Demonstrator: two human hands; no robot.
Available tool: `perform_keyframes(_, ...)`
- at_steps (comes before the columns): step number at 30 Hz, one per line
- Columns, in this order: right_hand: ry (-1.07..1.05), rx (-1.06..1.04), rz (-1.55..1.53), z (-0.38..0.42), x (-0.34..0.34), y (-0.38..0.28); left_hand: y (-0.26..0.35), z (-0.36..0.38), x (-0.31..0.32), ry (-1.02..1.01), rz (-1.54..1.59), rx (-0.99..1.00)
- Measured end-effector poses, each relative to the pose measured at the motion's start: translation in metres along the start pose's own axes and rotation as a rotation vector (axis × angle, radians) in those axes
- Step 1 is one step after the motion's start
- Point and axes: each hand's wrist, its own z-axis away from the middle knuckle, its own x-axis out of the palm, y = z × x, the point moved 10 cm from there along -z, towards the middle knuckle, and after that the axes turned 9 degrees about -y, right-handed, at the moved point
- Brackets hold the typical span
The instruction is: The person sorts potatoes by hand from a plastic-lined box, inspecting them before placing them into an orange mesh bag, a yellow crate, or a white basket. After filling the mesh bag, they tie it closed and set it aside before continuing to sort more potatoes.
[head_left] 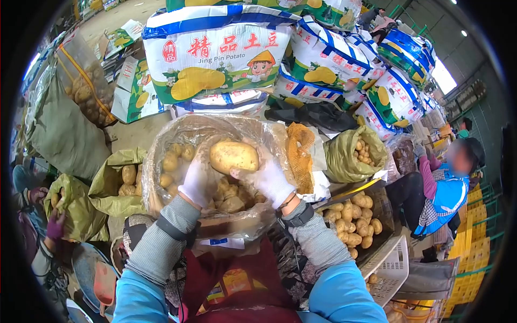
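Observation:
A large yellow potato (234, 156) is held between my two gloved hands, above a box lined with clear plastic (153, 185). My left hand (198, 180) grips its left side, and my right hand (269, 178) has its fingers against the right side and lower edge. Both gloves are white. Inside the box lie several loose potatoes (169, 161), partly hidden by my hands and the crumpled liner. An orange mesh bag (300, 156) lies just right of the box.
Potatoes fill a tray (355, 220) at right, above a white plastic crate (392, 269). Green sacks of potatoes (116, 183) stand left, another sack (350, 161) right. Printed potato cartons (215, 54) are stacked ahead. A person in a blue vest (444, 188) sits at right; another person's gloved hand (55, 225) shows left.

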Motion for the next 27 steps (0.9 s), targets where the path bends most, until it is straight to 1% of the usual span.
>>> perform_keyframes(1,0.027,-0.087,0.147,0.002,-0.003,-0.008,-0.008,0.004,-0.001,0.019,-0.017,-0.114)
perform_keyframes(2,0.050,-0.176,0.297,0.002,-0.004,-0.023,-0.007,0.012,0.013,0.037,-0.031,-0.223)
perform_keyframes(3,0.070,-0.129,0.144,0.001,-0.012,-0.016,-0.012,0.020,0.020,0.056,-0.044,-0.334)
perform_keyframes(5,0.113,-0.034,-0.164,0.001,-0.026,-0.004,-0.013,0.019,0.031,-0.027,0.065,-0.313)
perform_keyframes(6,0.140,0.057,-0.269,0.003,-0.029,0.003,-0.013,0.018,0.036,-0.071,0.117,-0.305)
perform_keyframes(8,0.197,0.236,-0.480,0.010,-0.030,0.015,0.008,0.010,0.025,-0.185,-0.658,0.021)
perform_keyframes(9,0.091,0.299,-0.310,0.008,-0.031,0.016,0.018,0.014,0.040,-0.239,-1.041,0.198)
perform_keyframes(10,0.083,0.214,-0.260,0.002,-0.033,0.011,0.020,0.019,0.042,-0.223,-1.082,0.243)
perform_keyframes(12,0.037,0.052,-0.178,-0.005,-0.021,0.000,0.033,0.032,0.067,-0.192,-1.162,0.326)
perform_keyframes(14,-0.061,-0.101,-0.128,-0.006,0.001,-0.019,0.015,0.022,0.035,-0.180,-0.541,0.027)
perform_keyframes(15,-0.116,-0.175,-0.103,-0.005,0.012,-0.028,0.010,0.019,0.024,-0.120,-0.488,-0.011)
perform_keyframes(16,-0.128,-0.323,0.191,-0.006,0.021,-0.040,0.005,0.016,0.014,-0.059,-0.431,-0.045)
perform_keyframes(17,-0.071,-0.161,0.280,-0.001,0.023,-0.043,-0.011,0.017,-0.001,-0.125,-0.253,-0.190)
perform_keyframes(19,0.059,-0.205,0.292,-0.005,0.014,-0.035,-0.042,0.023,-0.030,-0.182,0.079,-0.509)
perform_keyframes(20,0.143,-0.254,0.306,-0.001,-0.001,-0.045,-0.032,0.027,-0.020,0.196,-0.251,-0.465)
perform_keyframes(21,0.210,-0.126,0.036,0.007,-0.019,-0.042,-0.027,0.021,-0.012,0.133,-0.325,-0.432)
perform_keyframes(22,0.247,-0.265,-0.298,0.001,-0.034,-0.033,-0.022,0.017,-0.002,0.074,-0.396,-0.394)
perform_keyframes(23,0.337,-0.206,-0.262,0.023,-0.069,-0.058,-0.019,0.012,-0.009,-0.014,-0.398,-0.378)
perform_keyframes(24,0.372,-0.224,-0.443,0.040,-0.099,-0.060,-0.016,0.009,-0.015,-0.101,-0.396,-0.361)
perform_keyframes(25,0.411,-0.285,-0.482,0.063,-0.131,-0.064,-0.013,0.008,-0.022,-0.187,-0.391,-0.341)
perform_keyframes(26,0.433,-0.352,-0.523,0.090,-0.162,-0.067,-0.013,0.016,-0.013,-0.003,-0.272,-0.359)
perform_keyframes(27,0.509,-0.235,-0.349,0.122,-0.199,-0.060,-0.008,0.015,-0.011,-0.132,-0.382,-0.322)
